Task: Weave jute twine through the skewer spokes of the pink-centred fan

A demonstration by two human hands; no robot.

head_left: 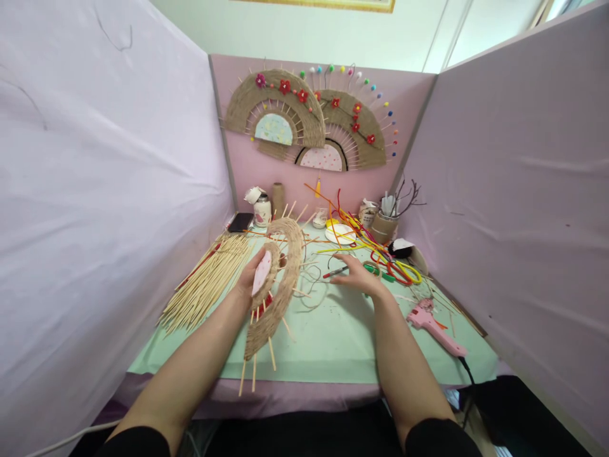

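My left hand (249, 271) grips a fan-shaped craft piece (291, 273) by its inner half-disc. The piece is tilted nearly on end, its woven twine band curving to the right, with thin sticks poking out past the edge. Its pale pink centre (262, 273) faces me. Over the table, my right hand (354, 274) has its fingers apart and holds nothing that I can see. Close to those fingertips are a red-tipped pen (335, 271) and a loose strand of twine (311, 298). Green-handled scissors (379, 272) lie just beyond the wrist.
A pile of thin sticks (209, 282) covers the table's left. Coloured pipe cleaners (399, 270), a white tape roll (340, 233) and a jar with twigs (384, 226) stand at back right. A pink glue gun (436, 327) lies right, its cable hanging down. Finished fans (375, 143) hang behind.
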